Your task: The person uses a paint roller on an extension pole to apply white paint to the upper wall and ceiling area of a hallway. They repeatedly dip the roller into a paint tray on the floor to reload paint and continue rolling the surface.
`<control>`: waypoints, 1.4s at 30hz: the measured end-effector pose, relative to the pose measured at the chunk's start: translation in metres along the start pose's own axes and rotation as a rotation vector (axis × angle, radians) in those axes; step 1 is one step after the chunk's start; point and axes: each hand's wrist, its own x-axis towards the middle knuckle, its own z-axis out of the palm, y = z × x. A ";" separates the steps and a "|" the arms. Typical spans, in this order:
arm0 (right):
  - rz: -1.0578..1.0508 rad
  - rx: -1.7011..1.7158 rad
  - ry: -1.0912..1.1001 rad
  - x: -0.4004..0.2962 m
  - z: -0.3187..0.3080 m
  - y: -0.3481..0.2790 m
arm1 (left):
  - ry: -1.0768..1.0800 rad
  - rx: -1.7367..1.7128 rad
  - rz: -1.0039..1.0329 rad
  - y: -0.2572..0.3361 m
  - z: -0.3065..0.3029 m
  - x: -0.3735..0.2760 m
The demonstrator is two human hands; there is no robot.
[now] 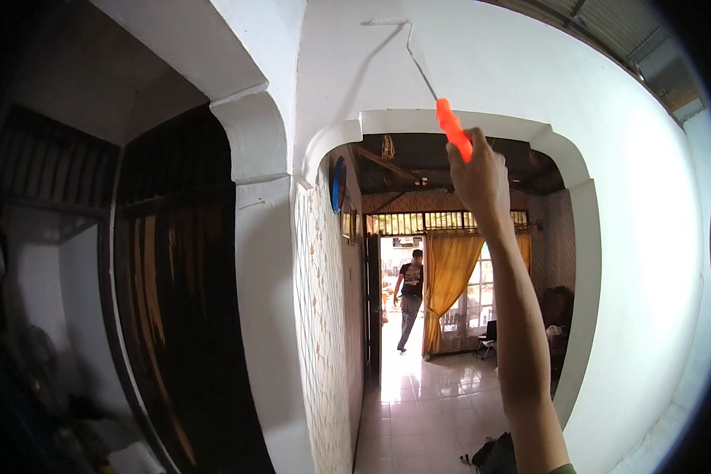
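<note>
Raised at the centre right, my right hand point(480, 172) grips the orange plastic handle point(452, 127) of a paint roller. The roller's thin metal rod runs up and to the left, to a narrow white roller head point(386, 22) near the top of the view. The head lies at the white wall point(480, 65) above an arched opening, and the tool's shadow falls down the wall to the left. Whether the head presses on the wall cannot be told. My left hand is out of view.
Below the roller, a white arch edge point(586, 237) frames a tiled room. A person point(411, 290) stands at its far doorway, beside a yellow curtain point(447, 284). A dark bundle point(495, 455) lies on the floor. A pillar point(269, 284) and dark doorway stand left.
</note>
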 end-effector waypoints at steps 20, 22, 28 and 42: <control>0.174 -0.016 -0.158 -0.188 -0.086 -0.015 | -0.008 -0.004 -0.006 -0.023 0.005 -0.048; 0.165 -0.016 -0.149 -0.201 -0.092 -0.013 | -0.006 -0.008 -0.005 -0.023 0.006 -0.048; 0.263 -0.003 -0.228 -0.228 -0.120 -0.025 | 0.001 -0.019 -0.001 -0.022 0.008 -0.048; 0.218 -0.073 -0.196 -0.275 -0.131 -0.034 | 0.086 -0.043 -0.010 -0.028 0.001 -0.028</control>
